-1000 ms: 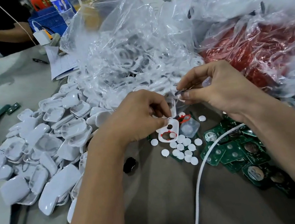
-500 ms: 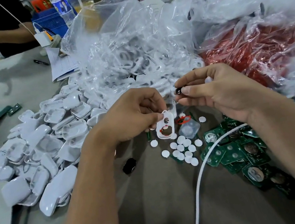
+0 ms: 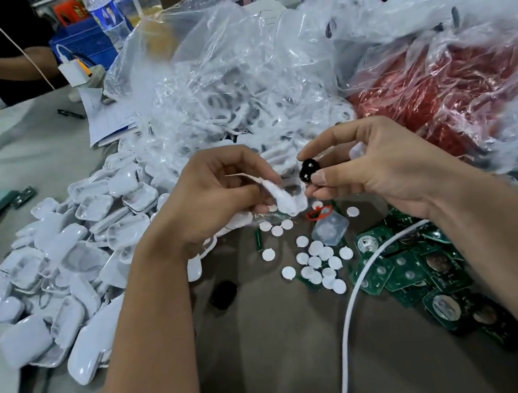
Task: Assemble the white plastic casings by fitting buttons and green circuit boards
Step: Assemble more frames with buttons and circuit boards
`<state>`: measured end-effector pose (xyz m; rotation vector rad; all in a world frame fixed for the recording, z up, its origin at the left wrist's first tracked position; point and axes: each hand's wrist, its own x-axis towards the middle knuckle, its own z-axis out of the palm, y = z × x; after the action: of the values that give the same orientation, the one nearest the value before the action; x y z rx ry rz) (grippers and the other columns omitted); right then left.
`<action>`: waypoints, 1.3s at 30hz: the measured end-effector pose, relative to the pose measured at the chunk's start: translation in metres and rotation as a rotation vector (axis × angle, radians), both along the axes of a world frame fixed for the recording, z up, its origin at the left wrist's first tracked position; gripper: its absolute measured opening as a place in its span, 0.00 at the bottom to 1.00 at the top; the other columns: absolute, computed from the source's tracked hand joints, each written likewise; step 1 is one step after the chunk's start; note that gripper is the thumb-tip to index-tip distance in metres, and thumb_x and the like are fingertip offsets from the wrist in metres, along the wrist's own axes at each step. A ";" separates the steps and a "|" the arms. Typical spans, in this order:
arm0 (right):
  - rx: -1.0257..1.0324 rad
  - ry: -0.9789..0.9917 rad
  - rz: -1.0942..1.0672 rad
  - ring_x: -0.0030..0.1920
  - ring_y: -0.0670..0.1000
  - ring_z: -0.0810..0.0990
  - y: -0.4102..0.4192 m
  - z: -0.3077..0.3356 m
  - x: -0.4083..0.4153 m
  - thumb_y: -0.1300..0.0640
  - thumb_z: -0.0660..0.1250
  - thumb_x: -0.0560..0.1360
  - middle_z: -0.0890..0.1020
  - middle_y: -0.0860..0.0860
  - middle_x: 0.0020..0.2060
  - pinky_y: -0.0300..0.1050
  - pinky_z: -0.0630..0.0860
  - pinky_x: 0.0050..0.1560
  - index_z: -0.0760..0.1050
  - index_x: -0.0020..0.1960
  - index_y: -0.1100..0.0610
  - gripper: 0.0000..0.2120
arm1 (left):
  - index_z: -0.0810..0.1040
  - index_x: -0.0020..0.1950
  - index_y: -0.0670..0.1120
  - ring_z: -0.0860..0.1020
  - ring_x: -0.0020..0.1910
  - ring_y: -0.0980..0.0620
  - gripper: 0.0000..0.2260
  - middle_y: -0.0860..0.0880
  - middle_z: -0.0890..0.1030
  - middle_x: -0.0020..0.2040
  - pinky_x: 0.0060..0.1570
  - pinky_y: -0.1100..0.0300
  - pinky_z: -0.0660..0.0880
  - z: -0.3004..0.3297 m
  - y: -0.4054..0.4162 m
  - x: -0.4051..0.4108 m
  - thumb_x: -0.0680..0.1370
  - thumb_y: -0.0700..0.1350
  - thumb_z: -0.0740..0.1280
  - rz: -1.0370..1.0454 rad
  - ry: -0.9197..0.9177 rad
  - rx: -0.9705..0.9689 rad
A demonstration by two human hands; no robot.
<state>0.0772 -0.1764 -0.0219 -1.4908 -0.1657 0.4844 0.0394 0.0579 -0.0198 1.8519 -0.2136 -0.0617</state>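
Clear bag: lying open on the table behind the hands, holding a heap of white casing parts.
Red bag: sitting to the right of the clear bag, holding something red; what it is cannot be told.
Casing pile: lying loose on the table at the left.
White buttons: lying scattered below the hands.
Circuit boards: lying heaped at the right, a white cable crossing them.
Left hand: hovering over the table, fingers curling round a white casing, gripping it.
Right hand: raised beside the left, thumb and forefinger pinching a small black button just beside the casing.
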 end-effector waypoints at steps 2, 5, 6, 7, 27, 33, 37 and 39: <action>0.000 -0.004 0.003 0.46 0.59 0.89 0.000 0.000 -0.001 0.74 0.72 0.73 0.87 0.63 0.49 0.41 0.85 0.41 0.86 0.53 0.62 0.12 | 0.82 0.49 0.35 0.84 0.39 0.46 0.06 0.37 0.84 0.43 0.42 0.59 0.81 0.000 0.001 0.000 0.76 0.27 0.71 0.011 -0.007 -0.036; 0.010 -0.018 0.002 0.45 0.57 0.88 0.002 0.000 -0.002 0.74 0.72 0.74 0.85 0.66 0.51 0.40 0.84 0.41 0.86 0.54 0.62 0.13 | 0.82 0.51 0.35 0.84 0.37 0.46 0.05 0.38 0.84 0.42 0.41 0.58 0.82 0.000 0.001 0.001 0.76 0.32 0.74 0.069 -0.006 -0.079; 0.018 -0.019 -0.002 0.45 0.57 0.88 0.003 0.000 -0.002 0.74 0.72 0.74 0.85 0.66 0.51 0.41 0.84 0.41 0.86 0.54 0.62 0.13 | 0.82 0.51 0.35 0.84 0.36 0.47 0.06 0.38 0.83 0.41 0.39 0.59 0.82 -0.001 0.001 0.002 0.75 0.33 0.74 0.098 -0.007 -0.087; 0.025 -0.019 -0.008 0.44 0.57 0.88 0.003 0.000 -0.002 0.74 0.71 0.75 0.85 0.66 0.51 0.41 0.84 0.40 0.85 0.55 0.62 0.13 | 0.82 0.51 0.36 0.83 0.35 0.47 0.06 0.39 0.82 0.40 0.38 0.59 0.81 0.000 0.000 0.003 0.75 0.33 0.75 0.124 -0.008 -0.102; 0.312 0.212 0.060 0.39 0.49 0.87 0.004 -0.003 0.003 0.68 0.73 0.66 0.87 0.56 0.40 0.36 0.83 0.41 0.87 0.46 0.65 0.09 | 0.82 0.46 0.39 0.83 0.32 0.46 0.05 0.41 0.82 0.37 0.36 0.60 0.80 -0.003 -0.014 0.009 0.77 0.30 0.71 0.312 -0.043 -0.246; 0.165 0.051 -0.063 0.32 0.47 0.79 0.010 -0.007 0.002 0.55 0.75 0.71 0.83 0.53 0.35 0.35 0.77 0.29 0.86 0.47 0.61 0.10 | 0.79 0.47 0.37 0.83 0.29 0.47 0.04 0.43 0.81 0.34 0.32 0.61 0.79 -0.006 -0.026 0.012 0.77 0.29 0.70 0.428 0.034 -0.273; 0.119 -0.108 -0.219 0.27 0.50 0.81 0.017 -0.011 -0.001 0.62 0.78 0.72 0.84 0.57 0.32 0.41 0.80 0.28 0.87 0.45 0.60 0.03 | 0.80 0.45 0.39 0.83 0.28 0.47 0.07 0.47 0.83 0.31 0.30 0.61 0.79 -0.008 -0.042 0.012 0.76 0.29 0.67 0.503 0.034 -0.322; 0.023 -0.207 -0.281 0.29 0.54 0.84 0.020 -0.013 -0.001 0.62 0.79 0.73 0.86 0.58 0.33 0.45 0.83 0.30 0.86 0.45 0.59 0.03 | 0.80 0.44 0.40 0.83 0.28 0.47 0.07 0.48 0.83 0.30 0.30 0.60 0.79 -0.010 -0.049 0.012 0.76 0.29 0.67 0.512 0.029 -0.325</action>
<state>0.0757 -0.1562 -0.0353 -1.5112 -0.1208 0.1021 0.0510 0.0091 -0.0297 1.5312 0.2618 0.2850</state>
